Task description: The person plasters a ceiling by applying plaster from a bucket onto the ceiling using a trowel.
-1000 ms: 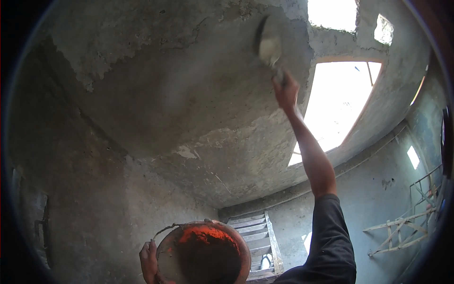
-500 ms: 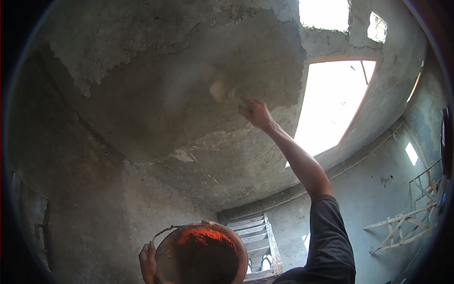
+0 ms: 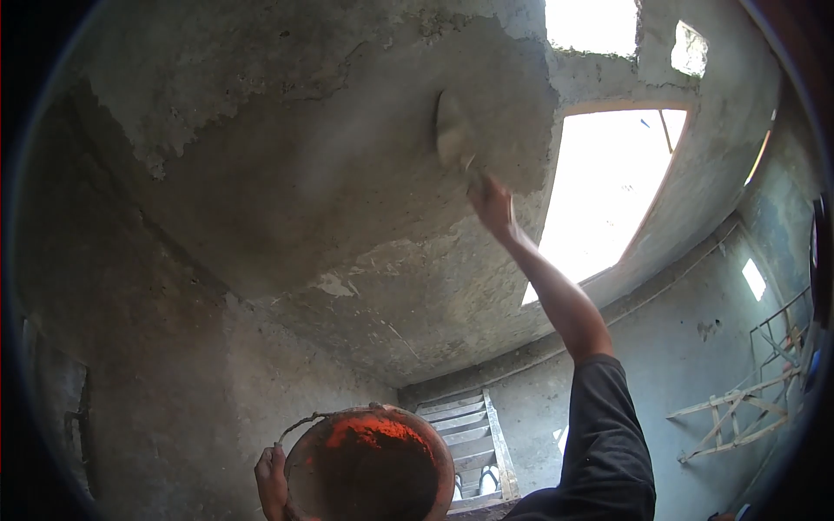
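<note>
My right hand (image 3: pixel 493 205) is raised and closed around the handle of a trowel (image 3: pixel 453 130). The trowel's blade, a little blurred, is against or very close to the dark, damp-looking plaster (image 3: pixel 347 156) on the wall. Low in the view, my left hand (image 3: pixel 271 483) grips the side of an orange bucket (image 3: pixel 445 460) near its wire handle (image 3: pixel 300 423). Grey residue coats the bucket's inner wall, and its dark inside hides how much it holds.
A bright window opening (image 3: pixel 599 195) lies right of my raised arm, with smaller openings above. Below is a slatted wooden platform (image 3: pixel 460 434) with a pair of sandals (image 3: pixel 489 480) on it. A wooden frame (image 3: pixel 738 412) stands at the far right.
My right hand and the trowel have moved to the right, and the blade now points upward. My left hand and the bucket have stayed in place.
</note>
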Demonstrator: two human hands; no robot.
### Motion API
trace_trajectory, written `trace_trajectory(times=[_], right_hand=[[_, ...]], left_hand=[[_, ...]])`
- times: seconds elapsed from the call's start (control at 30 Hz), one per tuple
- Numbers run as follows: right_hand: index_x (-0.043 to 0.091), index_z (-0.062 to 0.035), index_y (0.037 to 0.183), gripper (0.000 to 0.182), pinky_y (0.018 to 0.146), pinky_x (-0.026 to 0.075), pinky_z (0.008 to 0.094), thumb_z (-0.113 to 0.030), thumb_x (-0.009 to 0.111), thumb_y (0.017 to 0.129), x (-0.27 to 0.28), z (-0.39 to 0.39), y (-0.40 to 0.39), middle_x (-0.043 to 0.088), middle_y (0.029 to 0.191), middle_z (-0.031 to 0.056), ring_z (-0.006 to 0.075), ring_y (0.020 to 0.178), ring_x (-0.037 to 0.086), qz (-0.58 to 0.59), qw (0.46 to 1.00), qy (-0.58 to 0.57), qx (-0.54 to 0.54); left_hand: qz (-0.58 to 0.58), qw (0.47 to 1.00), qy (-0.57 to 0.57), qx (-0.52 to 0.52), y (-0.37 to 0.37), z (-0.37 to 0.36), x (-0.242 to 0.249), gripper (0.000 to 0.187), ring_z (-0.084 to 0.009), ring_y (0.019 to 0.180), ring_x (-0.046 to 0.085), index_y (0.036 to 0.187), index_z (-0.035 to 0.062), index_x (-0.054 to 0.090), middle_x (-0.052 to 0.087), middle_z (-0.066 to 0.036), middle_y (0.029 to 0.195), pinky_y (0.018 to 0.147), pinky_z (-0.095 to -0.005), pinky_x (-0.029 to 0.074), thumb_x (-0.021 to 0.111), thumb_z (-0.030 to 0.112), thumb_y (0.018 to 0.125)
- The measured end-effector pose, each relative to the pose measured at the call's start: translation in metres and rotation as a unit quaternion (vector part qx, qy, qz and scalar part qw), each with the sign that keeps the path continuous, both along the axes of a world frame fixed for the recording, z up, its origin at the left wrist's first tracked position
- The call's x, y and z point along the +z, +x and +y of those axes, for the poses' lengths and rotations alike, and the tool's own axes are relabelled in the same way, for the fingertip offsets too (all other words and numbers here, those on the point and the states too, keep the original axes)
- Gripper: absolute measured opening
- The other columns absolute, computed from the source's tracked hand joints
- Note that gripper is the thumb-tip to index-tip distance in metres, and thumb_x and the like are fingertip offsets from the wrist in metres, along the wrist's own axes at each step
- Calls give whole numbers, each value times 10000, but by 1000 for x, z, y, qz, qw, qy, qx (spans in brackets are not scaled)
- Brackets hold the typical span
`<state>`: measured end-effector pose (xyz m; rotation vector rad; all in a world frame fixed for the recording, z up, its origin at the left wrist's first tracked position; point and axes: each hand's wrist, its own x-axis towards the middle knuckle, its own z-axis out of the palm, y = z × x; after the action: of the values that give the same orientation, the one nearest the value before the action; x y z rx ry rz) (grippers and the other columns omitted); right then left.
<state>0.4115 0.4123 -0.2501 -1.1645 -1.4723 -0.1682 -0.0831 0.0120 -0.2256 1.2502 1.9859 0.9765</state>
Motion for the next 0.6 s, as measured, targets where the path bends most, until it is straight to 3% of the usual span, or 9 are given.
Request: trace_trajectory(times=[0.13, 0.2, 0.27, 0.37, 0.47, 0.6], right_hand=[[565, 10, 1174, 450, 726, 510, 398, -227, 668, 805, -6, -22, 0, 639, 928, 246, 334, 817, 653, 1, 999, -12, 47], [569, -7, 1174, 438, 700, 505, 379, -228, 662, 807, 31, -12, 18, 644, 867, 230, 286, 749, 651, 67, 997, -30, -39], [591, -27, 1129, 376, 710, 504, 383, -180, 668, 794, 71, 1, 35, 643, 884, 226, 337, 759, 644, 133, 988, 9, -73], [592, -20, 1119, 362, 693, 505, 401, -172, 664, 798, 108, 12, 49, 645, 855, 220, 348, 756, 651, 161, 984, 6, -69], [593, -22, 1108, 347, 685, 506, 419, -170, 661, 802, 100, 22, 43, 640, 837, 227, 365, 761, 655, 67, 990, 103, -75], [585, -37, 1151, 405, 755, 510, 412, -186, 682, 787, 34, 12, 13, 646, 962, 233, 365, 877, 649, -18, 995, -73, 72]], left_hand=[[3, 1000, -10, 8, -1, -1, 0, 376, -113, 674, 394, 757, 11, 479, 436, -14, 686, 622, -284, 363, 478, 327, 959], [11, 1000, -12, 1, 0, 1, 0, 382, -120, 675, 401, 759, 2, 481, 440, -23, 684, 624, -292, 368, 477, 327, 959], [27, 1000, -12, 4, -4, 0, -5, 383, -127, 674, 403, 764, -3, 482, 441, -31, 683, 626, -296, 369, 476, 327, 958], [42, 999, -12, 6, -3, 0, -4, 385, -140, 673, 405, 772, -11, 481, 443, -45, 682, 630, -303, 371, 473, 327, 957], [32, 999, -10, 15, -5, -2, -6, 386, -150, 671, 404, 777, -13, 478, 444, -54, 686, 635, -308, 373, 471, 328, 957], [48, 999, -16, 1, -1, -2, 1, 384, -150, 674, 402, 779, -11, 477, 444, -58, 692, 639, -308, 374, 469, 329, 957]])
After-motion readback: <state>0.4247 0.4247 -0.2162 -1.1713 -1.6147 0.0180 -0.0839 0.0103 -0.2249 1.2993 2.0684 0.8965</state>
